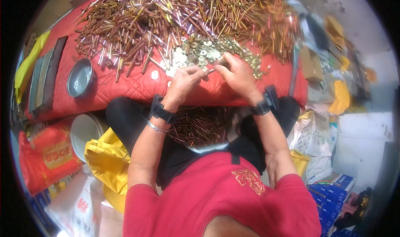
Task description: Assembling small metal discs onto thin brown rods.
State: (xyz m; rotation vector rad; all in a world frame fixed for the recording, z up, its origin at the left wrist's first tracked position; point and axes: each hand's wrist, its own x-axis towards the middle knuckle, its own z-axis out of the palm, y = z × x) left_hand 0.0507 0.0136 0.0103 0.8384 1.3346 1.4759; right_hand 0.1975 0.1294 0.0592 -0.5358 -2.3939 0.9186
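Note:
My left hand [187,82] and my right hand [236,73] meet above the near edge of a red quilted cloth [129,83]. Between their closed fingertips is a short metal rod [211,71], pinched from both sides; its ends are hidden by the fingers. Just beyond the hands lies a heap of flat round washers [192,53], some silvery and some brass-toned. Small gold-coloured metal pieces [255,64], too small to name, spread to the right of it. Farther back rises a large pile of copper- and gold-coloured metal rods [166,24].
A round metal bowl [80,76] sits on the cloth at the left. More rods [198,126] fill a container between my legs. Yellow bags [107,158], a red bag [52,153] and a bucket [85,135] stand left; blue boxes [333,197] and a carton [311,64] are right.

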